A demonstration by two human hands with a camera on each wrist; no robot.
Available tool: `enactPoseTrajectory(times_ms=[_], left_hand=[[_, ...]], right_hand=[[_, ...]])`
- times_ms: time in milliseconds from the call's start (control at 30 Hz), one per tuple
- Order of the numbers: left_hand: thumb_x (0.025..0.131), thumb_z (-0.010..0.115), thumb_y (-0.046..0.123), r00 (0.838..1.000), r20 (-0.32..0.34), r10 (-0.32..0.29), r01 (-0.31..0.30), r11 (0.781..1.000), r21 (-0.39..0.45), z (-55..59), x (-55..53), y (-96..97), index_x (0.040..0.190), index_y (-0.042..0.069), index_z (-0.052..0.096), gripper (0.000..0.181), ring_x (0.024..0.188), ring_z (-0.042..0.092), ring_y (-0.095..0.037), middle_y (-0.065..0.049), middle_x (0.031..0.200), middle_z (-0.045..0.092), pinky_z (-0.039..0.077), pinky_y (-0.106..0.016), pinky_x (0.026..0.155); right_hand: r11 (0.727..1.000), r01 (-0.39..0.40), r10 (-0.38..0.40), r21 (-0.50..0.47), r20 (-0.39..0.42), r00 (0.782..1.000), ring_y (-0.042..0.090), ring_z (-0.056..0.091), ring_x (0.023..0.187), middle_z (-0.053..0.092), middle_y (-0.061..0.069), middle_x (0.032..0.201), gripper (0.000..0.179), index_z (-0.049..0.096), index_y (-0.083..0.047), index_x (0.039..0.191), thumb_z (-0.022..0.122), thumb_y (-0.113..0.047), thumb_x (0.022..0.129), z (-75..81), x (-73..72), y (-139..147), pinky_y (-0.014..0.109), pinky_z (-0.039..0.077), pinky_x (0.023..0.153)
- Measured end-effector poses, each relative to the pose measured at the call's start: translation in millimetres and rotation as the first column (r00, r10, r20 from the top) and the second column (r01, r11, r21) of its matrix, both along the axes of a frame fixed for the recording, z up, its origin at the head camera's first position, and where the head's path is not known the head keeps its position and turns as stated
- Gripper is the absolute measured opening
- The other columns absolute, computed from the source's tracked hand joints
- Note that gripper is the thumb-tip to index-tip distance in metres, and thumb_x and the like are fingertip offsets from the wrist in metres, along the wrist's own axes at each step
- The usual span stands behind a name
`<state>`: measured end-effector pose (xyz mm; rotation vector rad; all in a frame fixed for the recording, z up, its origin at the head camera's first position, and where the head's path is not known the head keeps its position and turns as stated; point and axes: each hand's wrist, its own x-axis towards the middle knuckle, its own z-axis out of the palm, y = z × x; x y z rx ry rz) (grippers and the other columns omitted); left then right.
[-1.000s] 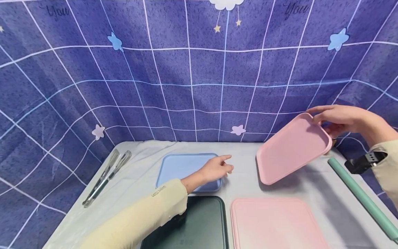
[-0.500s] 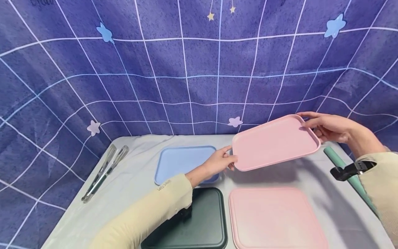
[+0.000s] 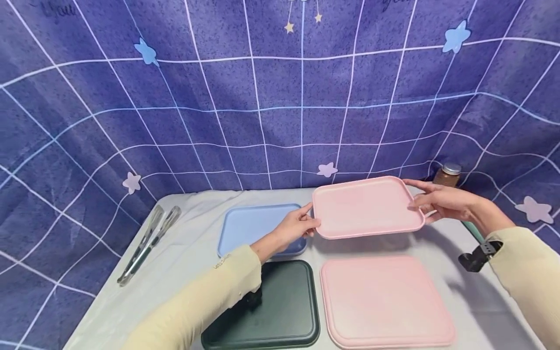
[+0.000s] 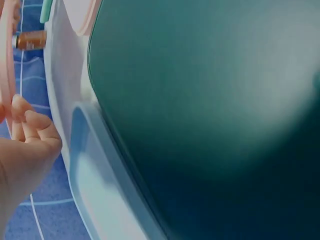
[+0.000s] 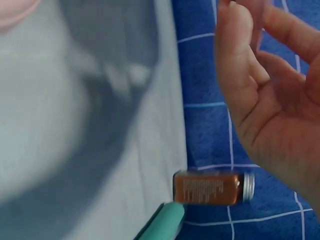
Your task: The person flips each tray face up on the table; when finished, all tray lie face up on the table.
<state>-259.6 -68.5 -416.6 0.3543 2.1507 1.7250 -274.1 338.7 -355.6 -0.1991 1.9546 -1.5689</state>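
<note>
A shallow pink tray is held above the back of the table, slightly tilted, its shadow falling on the cloth below. At its left end my left hand pinches the rim between thumb and fingers. My right hand grips the opposite end, thumb over the rim. In the left wrist view the left hand shows at the left edge with fingers bent at the tray's pink rim. The right wrist view has the right hand at upper right, with only a sliver of the tray between its fingers.
A blue tray lies behind a dark green board. Beside that is a larger pink board. Metal tongs lie at left. A brown jar and a green rod are at right.
The pink tray has moved left and levelled out. My left hand, free one second ago, took hold of its left end. The right hand moved left with it.
</note>
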Motion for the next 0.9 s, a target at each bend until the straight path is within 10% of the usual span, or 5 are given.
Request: enactPoseTrajectory(times_ms=[400, 900], left_hand=[[0.094, 0.062, 0.013, 0.982, 0.127, -0.136, 0.151, 0.982, -0.115, 6.4, -3.3, -11.4, 0.161, 0.017, 0.020, 0.079, 0.063, 0.058, -0.009, 0.001, 0.079, 0.066, 0.039, -0.021, 0.056], [0.092, 0.066, 0.011, 0.985, 0.161, -0.070, 0.102, 0.974, -0.203, 1.7, -1.7, -9.2, 0.159, 0.010, 0.025, 0.078, 0.058, 0.055, -0.006, 0.003, 0.074, 0.069, 0.039, -0.019, 0.054]], right_hand=[[0.980, -0.150, 0.142, 0.132, 0.069, 0.988, 0.010, 0.066, 0.073, 0.065, -0.002, 0.091, 0.107, -0.014, -0.018, 0.160, 0.065, -0.005, 0.090, -30.3, -4.2, 4.1, 0.027, 0.056, 0.062], [0.983, -0.091, 0.081, 0.162, 0.070, 0.994, 0.005, 0.062, 0.069, 0.064, -0.003, 0.087, 0.099, -0.003, -0.012, 0.161, 0.064, -0.006, 0.090, -56.1, -8.0, -5.0, 0.026, 0.056, 0.063]])
